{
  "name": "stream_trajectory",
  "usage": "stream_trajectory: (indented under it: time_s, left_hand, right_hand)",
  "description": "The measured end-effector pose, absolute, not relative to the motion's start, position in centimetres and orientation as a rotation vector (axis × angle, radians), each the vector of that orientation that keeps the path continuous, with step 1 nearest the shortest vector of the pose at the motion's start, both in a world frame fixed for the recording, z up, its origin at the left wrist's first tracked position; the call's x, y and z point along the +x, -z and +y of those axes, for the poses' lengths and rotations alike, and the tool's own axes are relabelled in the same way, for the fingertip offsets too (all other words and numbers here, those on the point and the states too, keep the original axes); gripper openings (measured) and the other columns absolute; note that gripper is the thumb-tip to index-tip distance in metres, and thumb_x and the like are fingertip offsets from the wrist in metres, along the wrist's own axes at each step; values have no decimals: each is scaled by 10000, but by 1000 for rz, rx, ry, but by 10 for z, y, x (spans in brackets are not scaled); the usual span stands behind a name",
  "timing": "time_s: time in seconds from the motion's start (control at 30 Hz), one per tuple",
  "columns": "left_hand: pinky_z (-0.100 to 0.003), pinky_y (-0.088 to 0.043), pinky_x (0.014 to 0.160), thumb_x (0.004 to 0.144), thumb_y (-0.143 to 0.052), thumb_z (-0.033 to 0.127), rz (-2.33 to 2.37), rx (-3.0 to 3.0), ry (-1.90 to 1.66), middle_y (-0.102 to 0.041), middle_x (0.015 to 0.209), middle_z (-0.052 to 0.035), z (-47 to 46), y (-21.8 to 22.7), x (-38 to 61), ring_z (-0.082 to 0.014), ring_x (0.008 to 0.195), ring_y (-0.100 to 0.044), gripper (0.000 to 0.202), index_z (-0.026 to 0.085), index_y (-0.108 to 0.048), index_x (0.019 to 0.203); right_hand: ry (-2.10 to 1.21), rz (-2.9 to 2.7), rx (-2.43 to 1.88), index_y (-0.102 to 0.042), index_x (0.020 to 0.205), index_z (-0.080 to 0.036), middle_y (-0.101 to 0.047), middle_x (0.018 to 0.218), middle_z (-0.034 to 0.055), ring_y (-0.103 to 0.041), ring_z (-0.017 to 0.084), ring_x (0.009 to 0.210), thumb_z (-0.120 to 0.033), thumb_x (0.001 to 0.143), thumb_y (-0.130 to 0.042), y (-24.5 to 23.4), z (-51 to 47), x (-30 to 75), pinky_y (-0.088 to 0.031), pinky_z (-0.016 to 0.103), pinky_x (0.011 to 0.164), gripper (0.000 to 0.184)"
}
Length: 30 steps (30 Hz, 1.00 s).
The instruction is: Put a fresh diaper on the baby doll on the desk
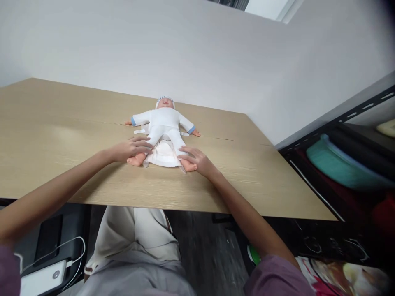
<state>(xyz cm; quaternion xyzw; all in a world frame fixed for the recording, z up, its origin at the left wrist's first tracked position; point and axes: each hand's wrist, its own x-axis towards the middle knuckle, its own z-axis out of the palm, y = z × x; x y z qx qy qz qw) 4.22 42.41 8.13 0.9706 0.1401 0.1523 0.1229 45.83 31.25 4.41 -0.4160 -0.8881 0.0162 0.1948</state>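
A baby doll (165, 118) in a white suit with blue cuffs and a white cap lies on its back on the wooden table (92, 181). Its arms are spread and its legs point toward me. Under its hips and between its legs a white diaper (165, 155) is spread out, with tabs showing at the doll's sides. My left hand (131, 149) rests on the lower leg at left, fingers stretched out. On the other lower leg lies my right hand (197, 159), its fingers also extended. Neither hand is closed round the leg.
A white wall (138, 49) stands behind the table. To the right a black shelf (336, 123) holds a teal basin (345, 164). A white power bank (43, 279) with a cable lies below the table at left.
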Motion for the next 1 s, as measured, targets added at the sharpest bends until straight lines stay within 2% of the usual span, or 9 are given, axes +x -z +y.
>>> stream_trajectory:
  time_s: [0.17,0.3,0.47,0.57,0.63,0.73,0.8,0.9,1.0]
  left_hand:
    - [-606,-435,1354,821,-707,-7,414,2862,-391,-764,1563,-82,422,-82,46,-363,1639,-529,703,316,-809,1438]
    - [-550,-440,1330,886,-635,25,427,2872,-282,-733,1611,-65,423,-89,48,-349,1658,-484,671,298,-785,1480]
    - [-526,-423,1305,1087,-619,365,520,2851,-325,-774,1522,-67,403,-96,61,-375,1571,-536,350,279,-818,1361]
    - [-594,-442,1249,973,-762,685,670,2933,-343,-755,1482,-127,387,-88,73,-473,1509,-529,560,233,-785,1303]
    - [-618,-461,1206,921,-797,703,732,2969,-376,-735,1468,-162,381,-81,79,-500,1474,-530,601,218,-762,1275]
    - [-598,-463,1197,1007,-680,471,752,2967,-457,-747,1383,-167,381,-74,86,-440,1384,-588,339,211,-755,1211]
    - [-571,-452,1208,1059,-558,372,732,2926,-501,-775,1216,-143,384,-78,89,-370,1243,-654,261,215,-759,1116]
    - [-506,-501,1092,1120,-469,446,821,2771,-579,-751,947,-91,395,-92,92,-307,989,-678,378,225,-751,1002]
    - [-391,-499,855,1111,-516,576,969,2533,-699,-731,893,-47,415,-109,97,-259,853,-638,428,229,-763,1063]
  right_hand:
    - [-59,-2506,-1171,-792,1430,-272,-647,1700,100,-504,263,1686,-167,1152,-527,-43,311,457,-468,557,1381,398]
    - [-90,-2534,-1115,-747,1510,-230,-625,1716,134,-500,265,1687,-143,1136,-505,-52,305,461,-461,533,1387,454]
    - [-158,-2674,-1093,-595,1687,-249,-496,1822,114,-445,312,1718,-48,1004,-518,-72,292,472,-446,593,1382,716]
    - [-146,-2723,-1162,-515,1741,-225,-400,1873,138,-417,391,1720,-114,921,-667,-78,279,466,-442,646,1362,842]
    - [-81,-2675,-1259,-546,1711,-222,-411,1864,150,-455,429,1677,-237,956,-742,-75,272,453,-462,662,1328,781]
    - [77,-2512,-1387,-669,1583,-211,-574,1739,186,-569,452,1528,-446,1065,-727,-62,267,429,-505,662,1250,572]
    - [142,-2404,-1419,-732,1495,-211,-675,1616,195,-620,429,1421,-451,1127,-642,-53,271,416,-529,621,1200,449]
    - [103,-2230,-1418,-792,1321,-210,-782,1345,182,-674,367,1244,-342,1170,-506,-49,289,408,-566,525,1091,349]
    - [-55,-2027,-1383,-760,1109,-220,-766,1021,120,-684,310,1003,-380,1172,-470,-58,322,411,-575,452,950,337]
